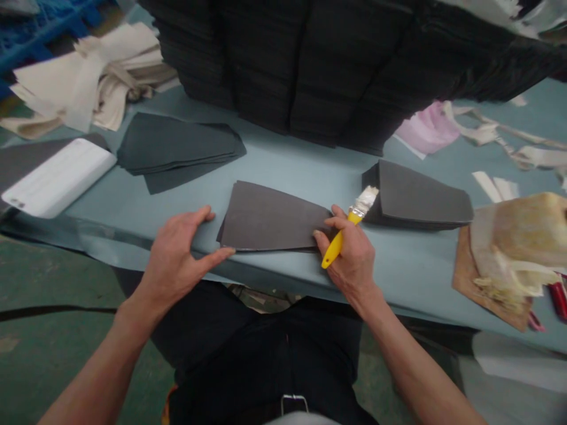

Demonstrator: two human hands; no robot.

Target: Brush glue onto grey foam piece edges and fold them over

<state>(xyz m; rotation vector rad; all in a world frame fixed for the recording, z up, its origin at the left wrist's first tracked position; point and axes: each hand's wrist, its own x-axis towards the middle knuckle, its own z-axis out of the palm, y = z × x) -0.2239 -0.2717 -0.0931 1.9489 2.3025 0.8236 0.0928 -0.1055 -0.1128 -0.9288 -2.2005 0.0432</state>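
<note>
Sheet [270, 218] at centre of frame, dark grey, flat on table [287, 165] near the front edge. Met its left end with left hand [177, 260], spread wide, thumb tip at the lower corner, fingers curved beside the upper one. Gripped brush [343, 236] in right hand [349, 254], closed round the yellow handle, bristles pointed toward upper right; rested fingertips on the sheet's right end. Just right of the bristles, a dark stack [420, 198]. At far right, smeared board [509, 254].
</note>
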